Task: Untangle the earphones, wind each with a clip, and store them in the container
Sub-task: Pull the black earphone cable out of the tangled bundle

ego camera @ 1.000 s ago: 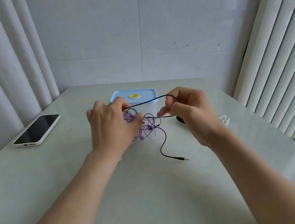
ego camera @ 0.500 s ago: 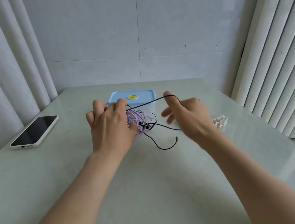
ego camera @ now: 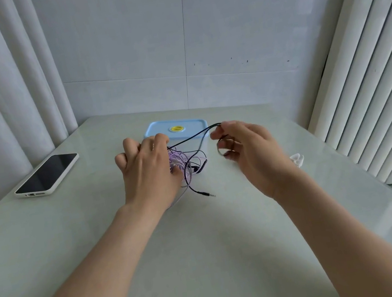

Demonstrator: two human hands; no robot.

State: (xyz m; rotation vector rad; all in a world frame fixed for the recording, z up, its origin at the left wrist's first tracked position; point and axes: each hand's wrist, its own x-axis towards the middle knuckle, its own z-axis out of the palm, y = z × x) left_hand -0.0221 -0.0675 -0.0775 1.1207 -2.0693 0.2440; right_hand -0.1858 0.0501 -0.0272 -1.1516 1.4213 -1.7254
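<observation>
Left hand covers purple tangle, grip unclear; right hand pinches black cord, where hard rightward pulling may tighten knots

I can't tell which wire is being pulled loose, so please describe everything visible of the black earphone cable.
The black earphone cable is a thin, rubbery-looking cord. One stretch rises from the tangle of purple earphones under the left hand to the right hand, whose fingertips pinch it in front of the blue-lidded container. Lower loops wind among the purple wires. Its free tail lies on the table, ending in a metal jack plug.
</observation>
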